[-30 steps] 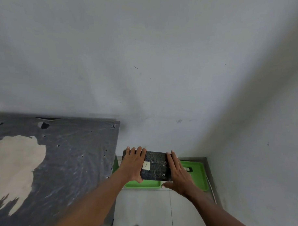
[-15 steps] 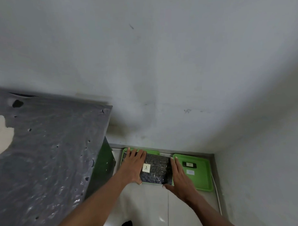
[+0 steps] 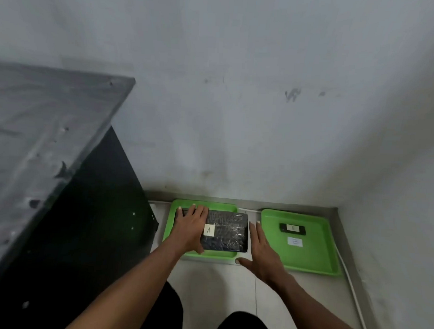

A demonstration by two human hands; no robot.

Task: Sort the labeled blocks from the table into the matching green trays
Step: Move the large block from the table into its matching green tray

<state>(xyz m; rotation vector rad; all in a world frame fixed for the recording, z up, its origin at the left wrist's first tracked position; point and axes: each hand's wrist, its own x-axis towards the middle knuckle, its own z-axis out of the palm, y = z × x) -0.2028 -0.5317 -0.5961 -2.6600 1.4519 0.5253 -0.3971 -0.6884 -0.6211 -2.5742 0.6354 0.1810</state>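
Observation:
A black plastic-wrapped block [image 3: 227, 235] with a white "A" label lies in the left green tray [image 3: 204, 203] on the floor by the wall. My left hand [image 3: 190, 228] lies flat over the block's left half, with the thumb at its front edge. My right hand [image 3: 262, 249] is just off the block's right edge, fingers spread, over the gap between the trays. The right green tray [image 3: 313, 261] holds a small black block [image 3: 292, 228] and a white "B" label [image 3: 295, 241].
A table with a grey plastic cover [image 3: 40, 133] and a dark side panel stands close on the left. Both trays sit in a corner of grey walls. A white cable [image 3: 352, 287] runs along the right wall. My knees [image 3: 242, 325] show at the bottom.
The block has gone down into the left tray and rests there. My right hand has come off its right edge. The view has tilted down and moved closer to the floor.

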